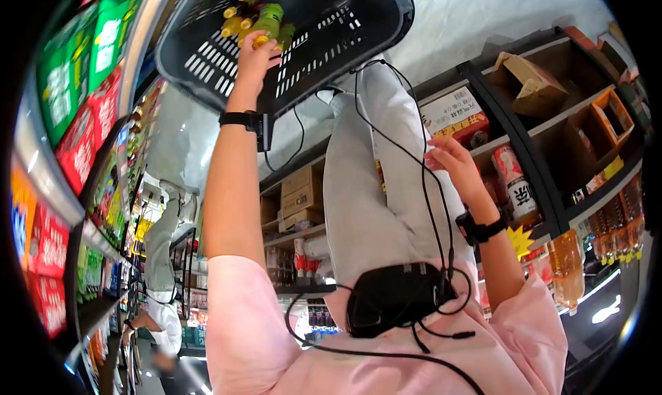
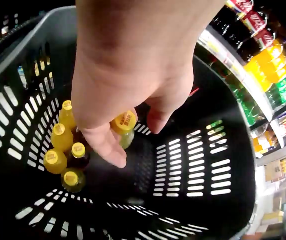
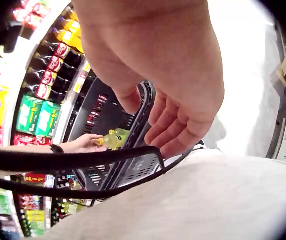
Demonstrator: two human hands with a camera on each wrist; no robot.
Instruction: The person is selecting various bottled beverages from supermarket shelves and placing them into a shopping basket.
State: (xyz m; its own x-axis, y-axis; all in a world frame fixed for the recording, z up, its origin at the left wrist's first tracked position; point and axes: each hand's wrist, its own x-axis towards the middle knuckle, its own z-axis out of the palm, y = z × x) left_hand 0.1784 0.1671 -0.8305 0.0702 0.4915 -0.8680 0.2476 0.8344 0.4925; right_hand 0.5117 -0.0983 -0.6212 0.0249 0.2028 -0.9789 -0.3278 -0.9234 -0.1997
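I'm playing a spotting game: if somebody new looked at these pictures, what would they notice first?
Probably the big black basket at the top of the head view, with yellow-capped bottles inside it and the person's left hand at one of them. Next might be the bright green packs and red packs along that view's left edge.

The left arm (image 1: 233, 181) reaches straight ahead, its left hand (image 1: 257, 58) gripping with bent fingers; the right arm (image 1: 502, 264) bends, its right hand (image 1: 455, 162) idle, fingers loosely curled.
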